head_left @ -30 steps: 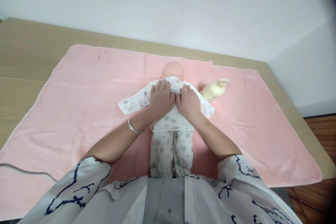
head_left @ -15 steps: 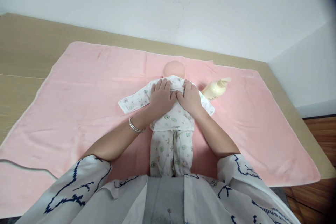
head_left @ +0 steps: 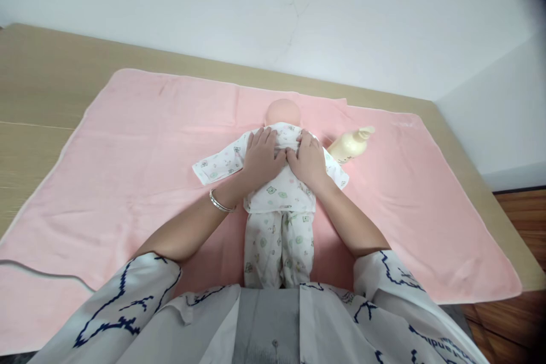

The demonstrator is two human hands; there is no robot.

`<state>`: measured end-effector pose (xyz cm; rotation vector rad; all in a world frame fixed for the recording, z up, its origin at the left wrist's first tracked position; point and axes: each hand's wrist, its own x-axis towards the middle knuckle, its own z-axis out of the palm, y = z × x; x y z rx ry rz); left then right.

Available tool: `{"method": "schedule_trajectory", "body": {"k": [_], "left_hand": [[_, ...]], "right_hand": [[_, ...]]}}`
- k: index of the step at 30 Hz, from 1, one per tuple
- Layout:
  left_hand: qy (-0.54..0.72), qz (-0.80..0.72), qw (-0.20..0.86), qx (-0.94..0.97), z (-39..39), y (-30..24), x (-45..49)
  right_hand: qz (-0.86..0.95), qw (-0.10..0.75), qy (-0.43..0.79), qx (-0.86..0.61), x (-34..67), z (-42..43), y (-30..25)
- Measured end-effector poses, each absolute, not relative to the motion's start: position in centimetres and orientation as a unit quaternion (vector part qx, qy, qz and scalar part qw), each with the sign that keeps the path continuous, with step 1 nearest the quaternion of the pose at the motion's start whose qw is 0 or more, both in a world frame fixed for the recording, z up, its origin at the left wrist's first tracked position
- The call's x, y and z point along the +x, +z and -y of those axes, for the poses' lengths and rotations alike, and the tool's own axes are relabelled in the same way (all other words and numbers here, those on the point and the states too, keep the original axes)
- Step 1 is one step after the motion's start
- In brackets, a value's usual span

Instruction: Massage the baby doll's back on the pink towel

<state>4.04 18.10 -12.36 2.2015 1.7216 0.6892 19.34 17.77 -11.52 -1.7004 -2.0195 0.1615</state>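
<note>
A baby doll [head_left: 282, 112] in white patterned clothes lies on a pink towel [head_left: 128, 170], head away from me. My left hand [head_left: 260, 158] lies flat on the left side of the doll's chest, fingers stretched out. My right hand [head_left: 307, 160] lies flat on the right side, fingers together, thumb touching my left thumb. Both press on the doll's shirt [head_left: 279, 193]. A silver bangle [head_left: 219, 202] is on my left wrist.
A cream pump bottle [head_left: 350, 145] lies on its side on the towel just right of the doll's shoulder. The towel covers a wooden table [head_left: 38, 85] set against a white wall. The table's right edge drops to a wooden floor [head_left: 520, 239].
Both hands slid a little up the doll's chest toward its neck and now stay almost still.
</note>
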Motion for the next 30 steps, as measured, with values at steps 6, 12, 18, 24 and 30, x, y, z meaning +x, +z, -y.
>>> {"method": "schedule_trajectory", "body": {"k": [6,12,18,24,30], "left_hand": [[0.241,-0.591,0.103,0.763,-17.3,-12.3,4.5],[0.23,-0.577,0.079,0.78,-16.4,-11.5,4.9],[0.232,-0.575,0.125,0.775,-18.9,-11.5,3.1],[0.207,-0.598,0.082,0.77,-17.1,-11.3,4.2],[0.194,-0.579,0.068,0.789,-15.7,-10.8,5.1]], "right_hand": [[0.732,0.219,0.042,-0.644,19.1,-17.5,-11.6],[0.736,0.169,0.05,-0.653,19.1,-17.3,-11.1],[0.767,0.135,0.071,-0.624,18.5,-15.7,-10.5],[0.762,0.179,0.083,-0.617,19.6,-17.5,-10.7],[0.759,0.167,0.069,-0.625,19.8,-18.0,-10.9]]}}
